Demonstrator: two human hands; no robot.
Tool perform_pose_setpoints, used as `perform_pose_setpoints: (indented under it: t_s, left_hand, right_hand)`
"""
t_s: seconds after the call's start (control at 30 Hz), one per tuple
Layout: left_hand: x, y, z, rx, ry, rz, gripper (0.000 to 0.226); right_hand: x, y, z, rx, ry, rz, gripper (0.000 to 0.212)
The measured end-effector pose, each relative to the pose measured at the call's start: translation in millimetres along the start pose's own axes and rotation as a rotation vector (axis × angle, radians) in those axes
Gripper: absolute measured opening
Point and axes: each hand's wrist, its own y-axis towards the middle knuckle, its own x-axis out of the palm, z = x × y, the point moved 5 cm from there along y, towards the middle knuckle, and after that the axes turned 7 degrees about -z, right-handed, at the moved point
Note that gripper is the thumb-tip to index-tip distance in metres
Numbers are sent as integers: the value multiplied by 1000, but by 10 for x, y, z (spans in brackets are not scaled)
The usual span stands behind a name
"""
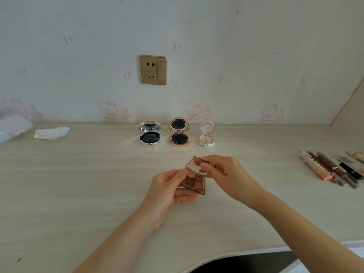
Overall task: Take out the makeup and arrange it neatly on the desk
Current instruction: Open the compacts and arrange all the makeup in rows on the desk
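Fingers of the left hand (167,189) curl round the base of a small brown eyeshadow palette (194,183), the thumb pressed on its near-left corner and the other fingers cupped beneath, while the right hand (224,174) pinches the clear lid (199,164) between thumb and forefinger, the lid tilted up and open. The palette is held just above the desk (88,184), in front of the rose-gold compact (179,133), which serves as the landmark. Far to the left of that compact, at the desk's back edge, lies a clear plastic bag (13,127), and just beside it, nearer the compact, a crumpled white tissue (51,133). Immediately left of the rose-gold compact sits a silver compact (150,133), open, with a mirror in its raised lid and a dark insert in the base. On the wall above and slightly left of the rose-gold compact is a gold wall socket (153,70). The rose-gold compact itself stands open with dark rounds in both halves. Just right of it is a small pale pink compact (206,133), also open. Well to its right, near the desk's right edge, a cluster of makeup pencils and tubes (331,168) lies side by side, touching one another.
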Motion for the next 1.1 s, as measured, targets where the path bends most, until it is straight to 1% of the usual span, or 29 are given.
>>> perform_pose_setpoints:
  t_s: [0.07, 0.13, 0.17, 0.23, 0.3, 0.33, 0.43, 0.57, 0.63, 0.83, 0.97, 1.1]
  left_hand:
    - [-27, 6, -4, 13, 42, 27, 21]
    - [-78, 18, 24, 62, 134, 92, 19]
    - [-110, 21, 49, 96, 228, 140, 19]
    - [-151, 13, 118, 172, 517, 206, 14]
    - [-140, -6, 145, 219, 778, 204, 8]
    - [-136, -17, 142, 230, 872, 197, 9]
    - [-113, -18, 119, 281, 1047, 151, 18]
    - [-93, 12, 63, 314, 1157, 64, 39]
    - [-87, 26, 34, 330, 1219, 32, 45]
    - [-86, 39, 8, 386, 1225, 27, 44]
    - [-88, 54, -11, 391, 1230, 22, 43]
    - [-94, 59, -23, 394, 1238, 30, 43]
  right_hand:
    - [-6, 18, 37, 6, 0, 5, 20]
    - [-16, 36, 66, 16, -21, 3, 20]
    - [-18, 48, 82, 27, -29, -2, 21]
    - [-11, 67, 113, 52, -48, -19, 21]
    - [9, 74, 122, 50, -74, -41, 21]
    - [21, 73, 124, 44, -86, -53, 21]
    - [46, 75, 140, 24, -120, -77, 21]
    - [68, 95, 162, 7, -146, -97, 23]
    - [87, 100, 168, 6, -144, -109, 23]
    - [92, 137, 170, 11, -198, -148, 23]
    - [66, 225, 205, 77, -130, -194, 22]
    - [53, 299, 256, 132, -117, -206, 23]
